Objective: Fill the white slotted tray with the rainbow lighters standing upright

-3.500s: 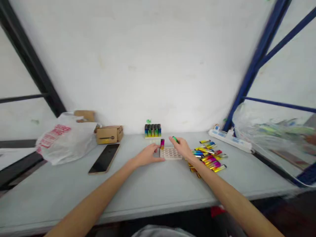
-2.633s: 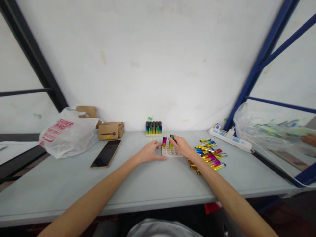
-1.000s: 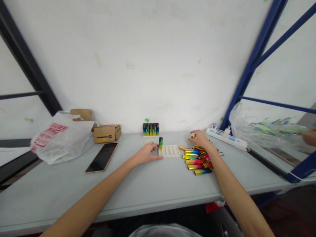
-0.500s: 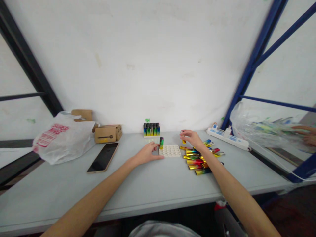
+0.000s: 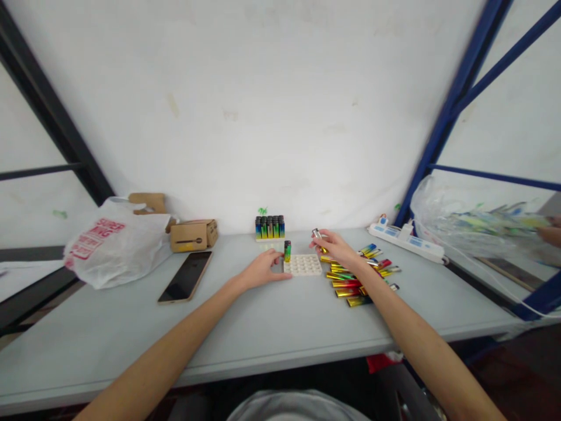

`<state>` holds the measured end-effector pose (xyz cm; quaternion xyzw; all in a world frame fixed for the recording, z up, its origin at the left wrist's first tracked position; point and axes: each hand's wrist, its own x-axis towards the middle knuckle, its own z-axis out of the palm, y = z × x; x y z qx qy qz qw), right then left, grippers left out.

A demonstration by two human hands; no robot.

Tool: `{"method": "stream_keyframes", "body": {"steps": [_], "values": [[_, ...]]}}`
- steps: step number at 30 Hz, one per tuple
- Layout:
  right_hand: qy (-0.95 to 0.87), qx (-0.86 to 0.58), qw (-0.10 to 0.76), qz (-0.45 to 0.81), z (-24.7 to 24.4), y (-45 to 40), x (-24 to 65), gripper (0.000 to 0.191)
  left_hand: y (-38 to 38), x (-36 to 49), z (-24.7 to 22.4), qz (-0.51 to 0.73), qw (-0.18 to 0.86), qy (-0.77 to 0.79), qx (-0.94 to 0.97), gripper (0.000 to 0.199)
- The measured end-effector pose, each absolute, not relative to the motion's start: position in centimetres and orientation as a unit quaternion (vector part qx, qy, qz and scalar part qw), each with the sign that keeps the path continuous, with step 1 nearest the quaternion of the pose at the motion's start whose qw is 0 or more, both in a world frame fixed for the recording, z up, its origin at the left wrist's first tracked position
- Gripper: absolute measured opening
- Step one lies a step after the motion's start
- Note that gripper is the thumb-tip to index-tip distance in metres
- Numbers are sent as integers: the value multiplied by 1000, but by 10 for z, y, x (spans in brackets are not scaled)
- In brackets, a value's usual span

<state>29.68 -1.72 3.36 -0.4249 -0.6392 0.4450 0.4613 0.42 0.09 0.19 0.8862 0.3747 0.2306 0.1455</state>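
A white tray (image 5: 304, 266) with rows of holes lies on the table in front of me. One green-and-yellow lighter (image 5: 287, 251) stands upright at its back left corner. My left hand (image 5: 263, 269) steadies the tray's left end, thumb at the front corner and fingers near the standing lighter. Between the fingertips of my right hand (image 5: 332, 244) is a lighter (image 5: 317, 234) with a silvery top, held tilted above the tray's back right side. Beside and partly under my right forearm lies a loose pile of shiny coloured lighters (image 5: 346, 283).
A filled tray of lighters (image 5: 270, 228) stands by the wall. To the left are a phone (image 5: 186, 277), a small cardboard box (image 5: 193, 236) and a white plastic bag (image 5: 118, 242). A power strip (image 5: 407, 242) lies right. Beyond the blue frame, another person's hand (image 5: 551, 234) is near clear plastic.
My right hand has moved slightly left towards the tray, and the lighter in it has turned from roughly upright to tilted. My left hand stays at the tray.
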Motion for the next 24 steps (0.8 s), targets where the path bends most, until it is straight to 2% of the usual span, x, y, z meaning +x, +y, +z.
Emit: {"method": "stream_keyframes", "body": {"steps": [5, 11, 17, 24], "values": [[-601, -423, 454, 504, 33, -23, 283, 52, 0, 4, 3, 237, 151, 365, 888, 64], [-515, -533, 450, 499, 31, -17, 272, 63, 2, 4, 0, 232, 156, 362, 889, 64], [-519, -530, 491, 457, 37, -24, 268, 46, 2, 4, 0, 230, 150, 360, 892, 61], [-535, -530, 486, 443, 35, -22, 270, 44, 1, 3, 1, 235, 147, 358, 892, 60]]}}
